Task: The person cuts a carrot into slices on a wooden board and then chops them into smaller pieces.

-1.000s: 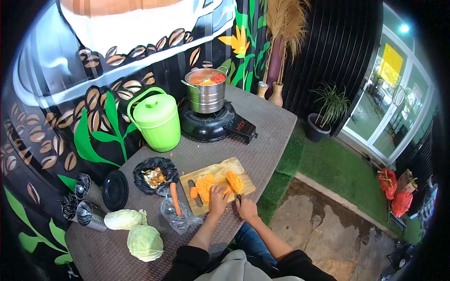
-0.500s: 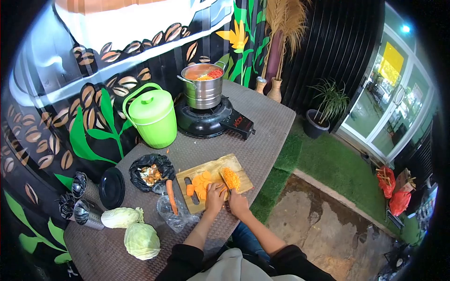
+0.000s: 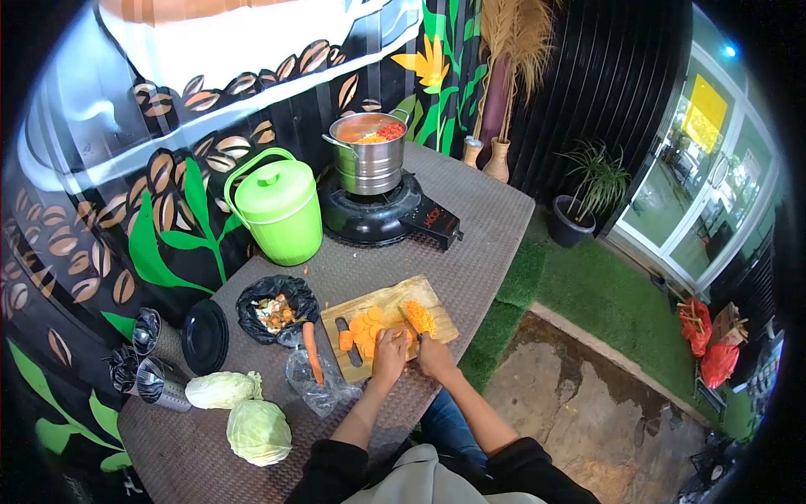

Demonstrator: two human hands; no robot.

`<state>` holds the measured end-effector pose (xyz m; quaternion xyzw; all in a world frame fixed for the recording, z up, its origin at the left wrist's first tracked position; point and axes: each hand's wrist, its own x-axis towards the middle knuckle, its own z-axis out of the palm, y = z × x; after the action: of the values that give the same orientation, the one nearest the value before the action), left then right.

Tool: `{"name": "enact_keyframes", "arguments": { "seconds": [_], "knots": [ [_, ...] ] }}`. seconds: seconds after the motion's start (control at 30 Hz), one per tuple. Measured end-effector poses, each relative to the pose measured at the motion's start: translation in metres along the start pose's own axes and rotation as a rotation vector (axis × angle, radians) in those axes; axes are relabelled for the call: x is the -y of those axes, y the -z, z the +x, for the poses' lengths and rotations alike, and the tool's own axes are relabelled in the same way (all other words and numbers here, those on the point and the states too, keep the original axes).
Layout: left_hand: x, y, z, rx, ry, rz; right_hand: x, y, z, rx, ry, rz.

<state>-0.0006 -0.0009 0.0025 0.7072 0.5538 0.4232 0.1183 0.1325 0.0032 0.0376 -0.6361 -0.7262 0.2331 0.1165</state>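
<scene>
A wooden cutting board (image 3: 382, 301) lies on the table's near edge with orange carrot slices (image 3: 363, 328) and a heap of diced carrot (image 3: 421, 316) on it. My left hand (image 3: 389, 354) presses down on carrot pieces at the board's near side. My right hand (image 3: 436, 356) grips a knife (image 3: 410, 323) whose blade points away across the board, between the slices and the diced heap. A whole carrot (image 3: 311, 351) lies left of the board.
A steel pot (image 3: 368, 154) with food sits on a black stove (image 3: 378, 217). A green lidded bucket (image 3: 275, 206), a black bag of scraps (image 3: 274, 312), a clear plastic bag (image 3: 315, 388), two cabbages (image 3: 243, 416), black plates (image 3: 206, 336) and utensil holders (image 3: 147, 365) stand left.
The hands stay at the board's near edge with small shifts of the knife; the view itself has shifted slightly.
</scene>
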Motion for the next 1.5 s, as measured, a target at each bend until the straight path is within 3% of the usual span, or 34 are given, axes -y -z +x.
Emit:
{"name": "enact_keyframes", "arguments": {
  "seconds": [0.27, 0.33, 0.47, 0.53, 0.77, 0.87, 1.17, 1.3, 1.5],
  "knots": [
    [0.002, 0.000, 0.002, -0.025, 0.015, -0.041, 0.006, -0.016, -0.008, -0.069, -0.076, -0.016],
    [0.000, -0.001, 0.000, -0.020, 0.021, -0.053, -0.005, -0.012, 0.005, -0.049, 0.042, 0.017],
    [0.002, -0.001, 0.000, -0.031, 0.027, -0.051, 0.003, -0.009, -0.013, -0.040, 0.029, -0.024],
    [0.002, -0.002, 0.002, -0.033, 0.027, -0.044, 0.009, -0.018, -0.019, -0.063, -0.093, -0.015],
    [-0.004, 0.004, 0.002, -0.036, 0.053, -0.079, 0.001, -0.003, -0.001, 0.006, 0.020, -0.020],
    [0.000, 0.001, 0.001, -0.041, 0.046, -0.082, 0.010, -0.016, -0.020, -0.061, -0.090, -0.020],
    [-0.006, 0.006, 0.003, -0.030, 0.076, -0.071, -0.001, -0.013, -0.013, -0.029, 0.064, -0.062],
    [-0.001, 0.003, 0.002, -0.049, 0.040, -0.090, 0.009, -0.021, -0.010, -0.083, -0.086, -0.017],
    [-0.002, 0.004, 0.002, -0.045, 0.066, -0.091, -0.002, -0.021, -0.004, -0.073, 0.048, -0.032]
  ]
}}
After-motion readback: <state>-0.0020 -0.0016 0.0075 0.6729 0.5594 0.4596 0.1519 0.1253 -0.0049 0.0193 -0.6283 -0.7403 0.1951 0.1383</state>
